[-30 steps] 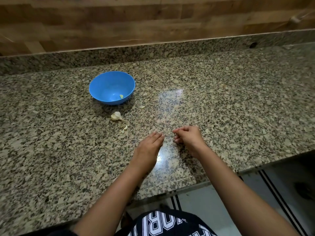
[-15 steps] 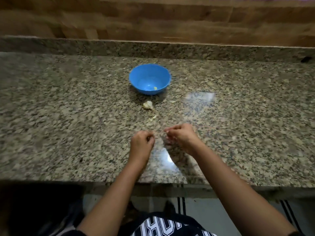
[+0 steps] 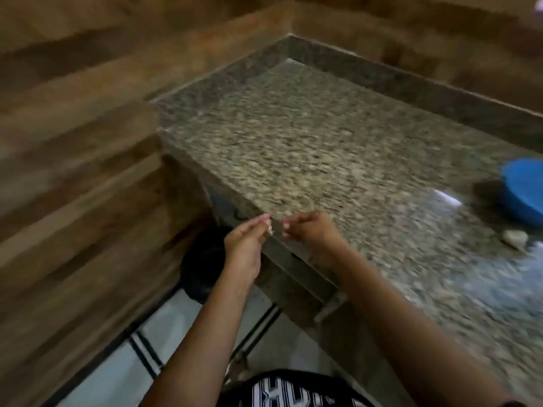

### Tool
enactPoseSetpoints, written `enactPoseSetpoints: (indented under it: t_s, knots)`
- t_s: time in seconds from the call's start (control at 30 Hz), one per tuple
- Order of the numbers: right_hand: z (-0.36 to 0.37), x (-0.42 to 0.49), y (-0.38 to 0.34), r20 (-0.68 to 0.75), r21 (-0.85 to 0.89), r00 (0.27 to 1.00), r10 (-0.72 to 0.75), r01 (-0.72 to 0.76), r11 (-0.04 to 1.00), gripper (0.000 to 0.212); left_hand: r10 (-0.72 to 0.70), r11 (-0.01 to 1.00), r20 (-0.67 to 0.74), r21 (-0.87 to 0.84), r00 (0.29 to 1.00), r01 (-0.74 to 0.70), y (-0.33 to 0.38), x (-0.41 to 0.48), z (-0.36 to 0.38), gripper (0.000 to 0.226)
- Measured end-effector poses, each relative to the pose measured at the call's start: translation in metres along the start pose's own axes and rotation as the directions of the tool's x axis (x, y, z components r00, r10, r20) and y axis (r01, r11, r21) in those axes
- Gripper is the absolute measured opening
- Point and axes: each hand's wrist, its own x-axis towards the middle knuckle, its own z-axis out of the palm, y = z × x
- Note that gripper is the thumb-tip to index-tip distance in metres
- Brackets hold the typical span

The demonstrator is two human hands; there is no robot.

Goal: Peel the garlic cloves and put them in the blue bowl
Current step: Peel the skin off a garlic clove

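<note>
My left hand (image 3: 245, 248) is just past the left end of the granite counter (image 3: 323, 148) and pinches small whitish bits of garlic peel (image 3: 269, 229) at its fingertips. My right hand (image 3: 311, 235) hovers over the counter's corner, fingers curled, thumb and fingertips pinched on a pale speck of peel. The two sets of fingertips are close but apart. The blue bowl (image 3: 524, 198) stands at the far right edge of the view, partly cut off. A pale piece of garlic (image 3: 514, 237) lies on the counter in front of it. The picture is motion-blurred.
A dark round bin (image 3: 202, 264) stands on the floor below my left hand, beside the counter's end. Wood-panelled walls (image 3: 73, 171) close in on the left and behind. A striped tiled floor (image 3: 141, 345) shows below.
The view has swung left, so the bowl and garlic slid to the far right. Both hands moved from mid-counter to its left end, the left one now off the edge above the bin.
</note>
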Motion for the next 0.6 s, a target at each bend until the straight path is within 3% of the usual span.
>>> enactPoseSetpoints:
  t_s: [0.2, 0.27, 0.47, 0.6]
  knots:
    - [0.12, 0.066, 0.011, 0.055, -0.004, 0.997, 0.059, -0.059, 0.998, 0.007, -0.017, 0.999, -0.144, 0.024, 0.989, 0.021, 0.039, 0.074, -0.091, 0.025]
    - [0.144, 0.088, 0.02, 0.062, -0.022, 0.994, 0.093, -0.092, 0.996, 0.02, -0.049, 0.999, -0.186, 0.004, 0.981, 0.051, 0.042, 0.092, -0.115, 0.027]
    - [0.195, 0.15, 0.05, 0.074, -0.032, 0.969, 0.237, -0.235, 0.971, 0.033, -0.142, 0.99, -0.285, -0.059, 0.948, 0.13, 0.041, 0.146, -0.166, 0.03]
    - [0.211, 0.182, 0.071, 0.07, -0.087, 0.952, 0.299, -0.293, 0.952, 0.02, -0.257, 0.966, -0.328, -0.108, 0.909, 0.234, 0.027, 0.178, -0.18, 0.029]
